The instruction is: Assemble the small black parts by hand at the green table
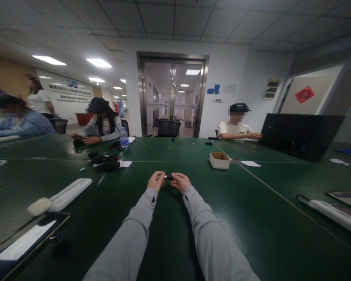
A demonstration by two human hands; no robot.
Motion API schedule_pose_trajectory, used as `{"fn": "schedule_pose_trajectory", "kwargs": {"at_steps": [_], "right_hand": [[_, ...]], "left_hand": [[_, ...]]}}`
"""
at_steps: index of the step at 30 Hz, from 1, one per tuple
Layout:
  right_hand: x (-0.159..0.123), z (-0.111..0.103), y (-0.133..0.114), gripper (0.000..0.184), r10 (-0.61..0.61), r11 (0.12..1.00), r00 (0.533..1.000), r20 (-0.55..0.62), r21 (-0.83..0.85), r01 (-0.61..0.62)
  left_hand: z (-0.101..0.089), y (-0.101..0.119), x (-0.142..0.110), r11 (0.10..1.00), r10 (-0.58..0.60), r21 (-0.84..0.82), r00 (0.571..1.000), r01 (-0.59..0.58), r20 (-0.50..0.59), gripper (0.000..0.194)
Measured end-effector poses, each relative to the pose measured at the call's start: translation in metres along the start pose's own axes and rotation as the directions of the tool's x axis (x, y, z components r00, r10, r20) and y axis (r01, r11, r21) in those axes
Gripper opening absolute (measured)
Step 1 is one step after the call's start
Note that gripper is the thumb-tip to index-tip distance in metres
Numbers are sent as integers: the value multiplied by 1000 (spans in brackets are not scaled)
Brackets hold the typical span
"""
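Over the green table [169, 234], my left hand [155, 182] and my right hand [181, 182] meet at a small black-and-silver object [168, 177]. Its silver end is pinched in my left fingertips, while my right fingers close on the dark end. The piece is short and held roughly level; its exact kind is too small to make out. Both grey sleeves reach forward from the bottom of the view. Fingers partly cover the object at each end.
An open cardboard box [219, 160] stands ahead to the right, near a white paper [250, 164]. Black gear [105, 160] and a water bottle [124, 137] are ahead left. Nearer left lie a white bar [71, 194] and a phone [29, 240]. Several people sit around the table.
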State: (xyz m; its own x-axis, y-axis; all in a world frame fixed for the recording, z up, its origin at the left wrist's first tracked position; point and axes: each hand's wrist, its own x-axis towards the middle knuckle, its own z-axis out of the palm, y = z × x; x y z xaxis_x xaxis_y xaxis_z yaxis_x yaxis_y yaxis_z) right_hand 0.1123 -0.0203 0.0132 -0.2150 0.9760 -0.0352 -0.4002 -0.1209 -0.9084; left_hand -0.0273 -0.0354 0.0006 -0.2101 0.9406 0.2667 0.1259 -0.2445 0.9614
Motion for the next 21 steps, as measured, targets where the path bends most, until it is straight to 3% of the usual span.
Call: {"fn": "schedule_pose_trajectory", "kwargs": {"at_steps": [21], "right_hand": [[1, -1, 2, 14, -4, 1000, 1000, 19, -13, 4]], "left_hand": [[0, -4, 2, 999, -13, 40, 1000, 13, -5, 31]]}}
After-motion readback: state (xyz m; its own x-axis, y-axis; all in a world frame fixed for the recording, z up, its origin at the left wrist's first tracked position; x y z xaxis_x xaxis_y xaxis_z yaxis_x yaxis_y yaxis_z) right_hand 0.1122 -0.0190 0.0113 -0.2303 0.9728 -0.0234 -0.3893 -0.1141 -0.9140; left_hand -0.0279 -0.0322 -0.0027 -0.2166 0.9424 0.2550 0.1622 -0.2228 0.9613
